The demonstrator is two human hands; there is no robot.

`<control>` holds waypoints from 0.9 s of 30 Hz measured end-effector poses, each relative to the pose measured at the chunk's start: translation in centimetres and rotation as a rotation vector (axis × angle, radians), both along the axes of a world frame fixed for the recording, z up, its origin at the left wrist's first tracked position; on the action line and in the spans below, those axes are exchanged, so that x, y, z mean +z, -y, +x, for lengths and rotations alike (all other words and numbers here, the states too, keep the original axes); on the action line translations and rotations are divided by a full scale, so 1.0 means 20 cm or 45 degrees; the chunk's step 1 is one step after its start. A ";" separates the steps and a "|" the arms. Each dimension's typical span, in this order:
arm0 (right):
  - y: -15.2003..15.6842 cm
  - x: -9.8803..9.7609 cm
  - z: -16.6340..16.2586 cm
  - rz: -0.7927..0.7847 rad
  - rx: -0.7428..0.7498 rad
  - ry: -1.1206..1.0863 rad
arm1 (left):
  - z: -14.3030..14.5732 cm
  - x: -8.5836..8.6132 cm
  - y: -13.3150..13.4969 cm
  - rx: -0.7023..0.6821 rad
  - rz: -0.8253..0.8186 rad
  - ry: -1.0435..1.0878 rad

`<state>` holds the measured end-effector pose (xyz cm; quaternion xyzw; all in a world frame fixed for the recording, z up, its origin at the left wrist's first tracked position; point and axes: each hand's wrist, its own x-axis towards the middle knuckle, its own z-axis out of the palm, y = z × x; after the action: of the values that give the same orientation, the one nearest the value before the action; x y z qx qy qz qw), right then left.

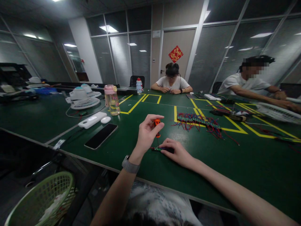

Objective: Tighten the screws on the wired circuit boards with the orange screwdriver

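My left hand (147, 133), with a watch on the wrist, is raised above the green table (246, 157) and pinches a small orange screwdriver (156, 125) that points down. Just below it my right hand (176, 151) lies on the table with its fingers pressed on a small green strip with coloured wires (157, 149). The screwdriver tip stands right over that strip. A pile of similar strips with red and blue wires (199, 122) lies further back to the right.
A black phone (101, 136), white power bank (92, 120) and pink-lidded bottle (112, 99) lie left of my hands, small fans (82, 96) behind. A green basket (39, 201) stands below the table edge. Two other people sit at the far side and right.
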<state>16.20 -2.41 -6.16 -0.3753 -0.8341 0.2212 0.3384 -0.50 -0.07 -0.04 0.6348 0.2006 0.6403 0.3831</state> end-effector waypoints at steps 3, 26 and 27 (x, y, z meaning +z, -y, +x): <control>0.00 0.00 0.00 0.005 0.003 -0.006 | 0.00 0.00 0.00 -0.073 -0.021 0.047; 0.00 0.00 0.00 0.009 0.000 0.002 | 0.00 0.01 0.00 -0.032 -0.058 0.076; 0.00 0.00 0.00 0.010 0.001 0.002 | 0.00 0.01 0.00 -0.074 -0.066 0.100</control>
<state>16.30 -2.44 -6.13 -0.3740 -0.8353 0.2176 0.3391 -0.55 -0.15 0.10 0.6045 0.1836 0.6479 0.4254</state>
